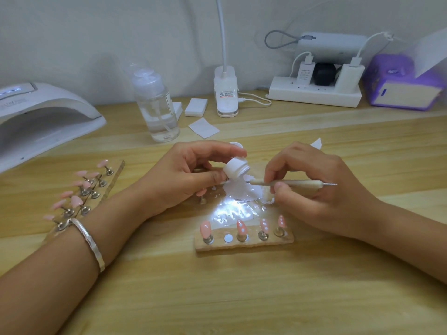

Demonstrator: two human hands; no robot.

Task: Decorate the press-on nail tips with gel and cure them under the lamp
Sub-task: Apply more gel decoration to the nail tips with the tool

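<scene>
In the head view we see the left hand (183, 180) gripping a small white gel jar (235, 169), held tilted over a white gel puddle (238, 192) on the wooden board (244, 245). The right hand (314, 187) pinches a dotting tool (295, 183), one end just beside the jar. Four pink nail tips (241, 227) stand along the board's near edge, three dotted white. The curing lamp (43, 117) sits far left.

In the fingers of my left hand (183, 175) I see a white pot (236, 168), and the gel puddle (238, 192) just under it is white too. My right hand (321, 189) pinches a beige tool (295, 183) with a silver tip. Nearer me than my fingertips are pink nail tips (242, 227): three have white dots, one is plain.
</scene>
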